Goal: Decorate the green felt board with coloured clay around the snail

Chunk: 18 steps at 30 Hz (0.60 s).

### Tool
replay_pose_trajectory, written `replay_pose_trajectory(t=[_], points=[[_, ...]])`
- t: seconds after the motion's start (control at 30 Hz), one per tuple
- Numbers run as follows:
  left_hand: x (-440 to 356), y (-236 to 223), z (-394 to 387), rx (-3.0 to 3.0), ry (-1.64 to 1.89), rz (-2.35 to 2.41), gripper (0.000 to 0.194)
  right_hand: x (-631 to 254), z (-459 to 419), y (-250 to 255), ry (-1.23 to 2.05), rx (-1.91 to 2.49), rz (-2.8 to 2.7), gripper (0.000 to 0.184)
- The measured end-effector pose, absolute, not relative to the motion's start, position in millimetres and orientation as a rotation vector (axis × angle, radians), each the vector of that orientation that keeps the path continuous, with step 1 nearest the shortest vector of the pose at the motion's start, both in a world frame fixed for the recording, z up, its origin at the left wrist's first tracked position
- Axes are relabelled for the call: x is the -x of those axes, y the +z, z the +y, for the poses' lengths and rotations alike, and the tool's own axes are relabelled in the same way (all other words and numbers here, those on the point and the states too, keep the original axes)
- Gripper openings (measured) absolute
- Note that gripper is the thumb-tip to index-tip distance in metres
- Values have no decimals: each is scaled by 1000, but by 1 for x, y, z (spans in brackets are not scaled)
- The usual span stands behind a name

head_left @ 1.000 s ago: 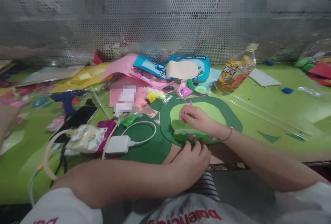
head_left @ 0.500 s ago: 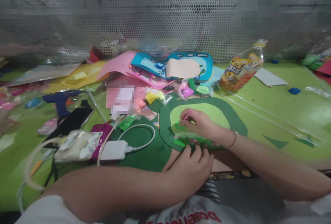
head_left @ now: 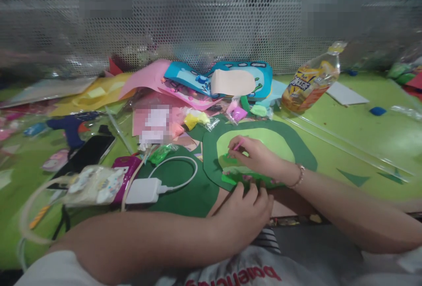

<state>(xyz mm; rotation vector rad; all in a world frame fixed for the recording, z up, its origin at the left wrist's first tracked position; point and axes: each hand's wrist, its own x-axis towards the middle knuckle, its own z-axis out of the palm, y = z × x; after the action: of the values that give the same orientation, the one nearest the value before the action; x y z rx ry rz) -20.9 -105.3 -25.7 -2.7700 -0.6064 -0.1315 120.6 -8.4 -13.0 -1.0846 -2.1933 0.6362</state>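
Note:
My right hand point(head_left: 252, 154) pinches a thin pink stick-like tool point(head_left: 239, 143) above a light green panel point(head_left: 273, 138). Dark green paper point(head_left: 305, 163) with rounded corners frames that panel. Below the hand, bright green clay-like pieces with small pink bits point(head_left: 245, 177) run along the panel's lower part. My left hand point(head_left: 242, 209) rests on the near edge, fingers spread and lying over the paper's border. What lies under its palm is hidden. The tool's tip is too small to make out against the green.
Behind the panel lie bags of coloured clay point(head_left: 196, 119) and a blue decorated sheet point(head_left: 263, 77). A tilted plastic bottle point(head_left: 311, 81) stands back right, near clear rods point(head_left: 352, 147). To the left are a phone point(head_left: 94, 152), a blue glue gun point(head_left: 72, 127) and a cabled white adapter point(head_left: 143, 190).
The camera view has shifted slightly. My right hand still holds the pink tool over the panel, with only a small change in its pose; my left hand stays at the near edge.

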Motion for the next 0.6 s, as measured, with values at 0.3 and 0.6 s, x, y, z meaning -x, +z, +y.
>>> replay_pose_trajectory(t=[0.3,0.6], points=[[21,-27,-105,2785,-154,-610,42,-121,-8,-13,552,1052,-2244,11],[20,-27,-105,2805,-130,-616,44,-121,-7,-10,589,973,-2295,18]])
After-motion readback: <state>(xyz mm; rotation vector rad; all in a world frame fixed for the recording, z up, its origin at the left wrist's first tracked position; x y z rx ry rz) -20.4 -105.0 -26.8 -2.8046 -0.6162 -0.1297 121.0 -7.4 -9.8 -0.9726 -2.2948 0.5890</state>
